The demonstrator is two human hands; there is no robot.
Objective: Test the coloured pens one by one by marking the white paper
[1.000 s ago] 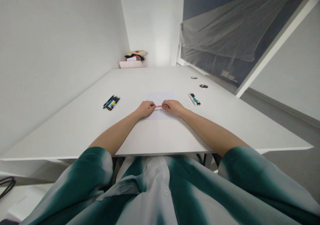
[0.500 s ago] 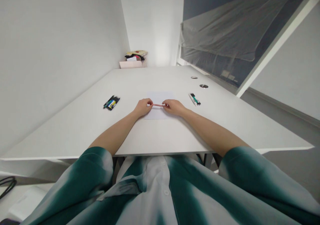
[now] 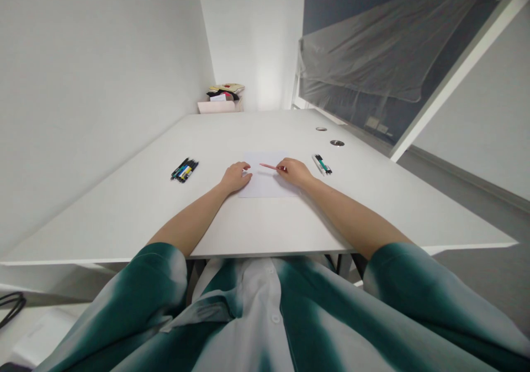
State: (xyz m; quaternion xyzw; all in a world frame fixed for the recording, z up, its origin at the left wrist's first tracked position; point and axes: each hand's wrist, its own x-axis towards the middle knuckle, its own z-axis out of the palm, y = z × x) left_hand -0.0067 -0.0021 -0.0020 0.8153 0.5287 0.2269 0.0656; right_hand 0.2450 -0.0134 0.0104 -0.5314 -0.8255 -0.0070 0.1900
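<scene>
1. The right hand (image 3: 295, 172) is pinching a slim pink stick (image 3: 270, 166) in a narrow grip, with the tip pointing left over a sheet of paper (image 3: 265, 187), seemingly to steady its angle; I cannot tell whether the tip is touching the page.
2. The left hand (image 3: 235, 177) is resting on the sheet's left edge, its grip loose and empty, apparently keeping the page from sliding.
3. The sheet is lying at lower centre on the worktop (image 3: 265, 226), within easy reach of both arms.
4. A bundle of dark pens (image 3: 184, 169) is lying left of the sheet, and a second pen bundle (image 3: 322, 164) is lying right of it, leaving the hands room.
5. A cardboard box (image 3: 218, 106) is sitting at the far end, upper centre.
</scene>
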